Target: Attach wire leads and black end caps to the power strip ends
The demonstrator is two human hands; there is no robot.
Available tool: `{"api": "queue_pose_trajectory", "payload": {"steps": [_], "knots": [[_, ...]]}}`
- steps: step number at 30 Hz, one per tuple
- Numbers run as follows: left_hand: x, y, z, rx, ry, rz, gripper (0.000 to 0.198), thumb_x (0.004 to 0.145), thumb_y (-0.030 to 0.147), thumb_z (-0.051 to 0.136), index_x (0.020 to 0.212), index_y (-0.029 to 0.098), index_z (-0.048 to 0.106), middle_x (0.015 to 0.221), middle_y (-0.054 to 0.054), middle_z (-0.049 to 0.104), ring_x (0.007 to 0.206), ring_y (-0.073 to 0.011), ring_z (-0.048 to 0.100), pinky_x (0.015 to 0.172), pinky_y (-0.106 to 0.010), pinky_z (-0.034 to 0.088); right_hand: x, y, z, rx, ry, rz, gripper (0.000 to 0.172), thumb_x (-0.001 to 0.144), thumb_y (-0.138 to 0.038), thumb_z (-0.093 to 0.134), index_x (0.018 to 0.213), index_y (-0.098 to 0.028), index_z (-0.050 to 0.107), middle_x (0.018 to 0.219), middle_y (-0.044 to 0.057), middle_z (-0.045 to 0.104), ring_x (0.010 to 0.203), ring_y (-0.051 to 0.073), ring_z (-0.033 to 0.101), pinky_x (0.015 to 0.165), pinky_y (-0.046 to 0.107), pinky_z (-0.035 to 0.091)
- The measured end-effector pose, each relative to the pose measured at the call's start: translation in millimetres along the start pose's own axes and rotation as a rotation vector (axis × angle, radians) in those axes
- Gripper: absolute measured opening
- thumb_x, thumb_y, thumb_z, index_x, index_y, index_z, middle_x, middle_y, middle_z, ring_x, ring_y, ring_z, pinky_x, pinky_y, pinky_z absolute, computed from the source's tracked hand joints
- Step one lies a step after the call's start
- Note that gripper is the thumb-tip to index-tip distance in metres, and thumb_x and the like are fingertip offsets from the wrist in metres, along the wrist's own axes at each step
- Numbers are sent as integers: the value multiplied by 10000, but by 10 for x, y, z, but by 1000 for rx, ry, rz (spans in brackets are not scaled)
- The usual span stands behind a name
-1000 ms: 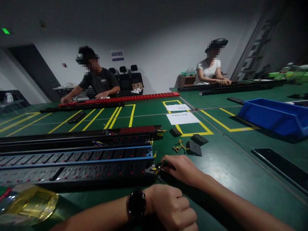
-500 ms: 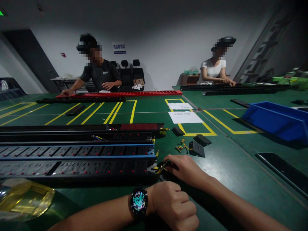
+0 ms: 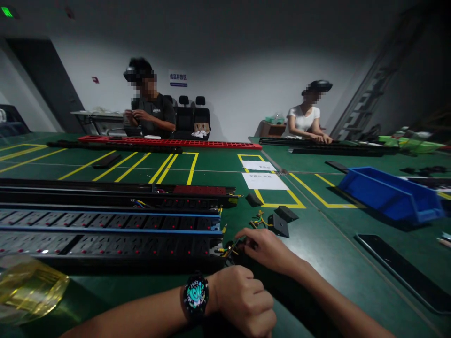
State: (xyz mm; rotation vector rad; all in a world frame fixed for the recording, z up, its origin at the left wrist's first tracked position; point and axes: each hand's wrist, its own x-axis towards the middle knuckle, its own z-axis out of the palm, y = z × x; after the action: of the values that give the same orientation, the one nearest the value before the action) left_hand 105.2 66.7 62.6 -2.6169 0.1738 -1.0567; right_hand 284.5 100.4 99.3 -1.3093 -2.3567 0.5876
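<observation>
1. White back wall with a small sign
2. Dark ceiling, green exit light top left
3. Dark doorway at left
4. Three black chairs against the wall
5. Green tables marked with yellow lines
6. Slanting metal frame at right, in shadow

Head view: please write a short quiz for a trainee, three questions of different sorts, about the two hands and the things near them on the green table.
1. True or false: the left hand is closed in a fist, with a wristwatch on its wrist.
2. What does the right hand touch with its fingers?
A. a screwdriver
B. the coloured wires at the end of the nearest power strip
C. a cup
3. Fill in the word: the bin at the right side of the table is ___ in colour.

Key: 1 true; 2 B; 3 blue.
</observation>
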Motion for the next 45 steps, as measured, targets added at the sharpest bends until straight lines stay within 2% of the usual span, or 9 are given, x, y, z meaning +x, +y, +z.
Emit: {"api": "queue_pose_trajectory", "payload": {"steps": [3,8,10,13,23,27,33,40,45], "knots": [[-9,-4,21,-1,16,3,508,964,402,740,598,225,435,654,42,382,498,-128,403,415,-304,256,4,146,-166,-69,102,39,219,1011,-279,604,1180,-251,740,784,17,759,678,213,685,644,322,423],[-6,-12,6,24,8,13,532,925,439,788,612,231,411,660,47,369,506,-128,412,415,-306,256,-39,625,-507,-335,374,167,241,1045,-359,547,1154,-267,742,865,66,754,817,274,703,691,370,463],[6,-15,-21,49,-18,21,550,910,469,822,623,231,417,669,51,369,515,-127,415,420,-304,266,-61,797,-567,-427,393,180,237,1026,-343,557,1099,-255,765,934,91,761,904,301,694,731,390,490],[20,-18,-55,65,-28,11,568,885,494,854,626,228,425,671,56,366,518,-122,405,424,-301,273,-70,934,-549,-516,328,133,232,1010,-317,573,977,-253,794,968,108,765,936,309,676,800,422,513],[46,-24,-88,66,-10,-11,633,785,565,945,623,224,436,661,62,392,521,-114,395,422,-298,295,-40,858,-385,-593,306,111,307,1040,-295,527,1052,-273,833,1081,116,793,1028,321,676,837,448,483],[42,-23,-79,71,-21,3,616,816,551,918,626,228,429,664,60,383,523,-119,409,424,-297,294,-32,816,-337,-571,266,105,322,1035,-266,506,1043,-284,828,1080,105,813,1054,329,676,856,460,472],[25,-29,-73,63,-35,9,596,854,519,888,628,230,418,669,59,369,524,-116,426,426,-292,303,-29,748,-328,-545,258,121,315,1049,-273,512,1154,-300,808,1161,88,829,1111,345,672,953,529,458],[15,-20,-63,60,-59,16,566,908,495,840,638,230,419,676,57,361,525,-118,445,428,-293,301,-19,761,-333,-523,232,111,283,1049,-303,509,1023,-294,790,1093,102,823,1073,338,697,966,536,477],[6,-16,-45,49,-78,14,541,952,456,794,640,231,414,673,55,356,523,-121,452,422,-297,290,-18,784,-323,-508,297,154,340,1054,-299,481,1216,-287,780,1194,123,808,1157,362,691,970,533,492]]}}
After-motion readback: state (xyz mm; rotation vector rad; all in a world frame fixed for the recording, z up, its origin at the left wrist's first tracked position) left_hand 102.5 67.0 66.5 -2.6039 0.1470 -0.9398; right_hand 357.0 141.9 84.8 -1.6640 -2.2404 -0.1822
